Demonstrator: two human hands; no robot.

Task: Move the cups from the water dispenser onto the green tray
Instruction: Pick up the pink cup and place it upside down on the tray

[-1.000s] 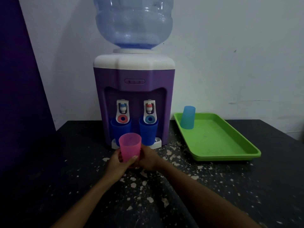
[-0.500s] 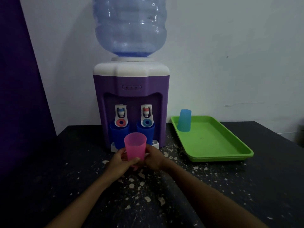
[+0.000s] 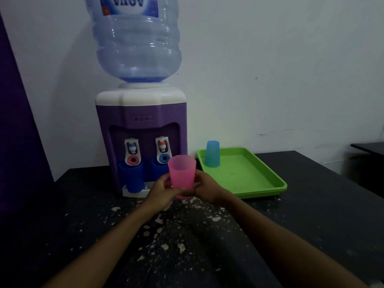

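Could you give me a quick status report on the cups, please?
Left hand and right hand both on pink cup, upright. Light blue cup on green tray. Path to tray clear.

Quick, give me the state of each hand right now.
Left hand: closed on the pink cup, gripping its lower left side.
Right hand: closed on the same pink cup, gripping its lower right side.

dim, soft indoor light; wide-angle bending at edges.
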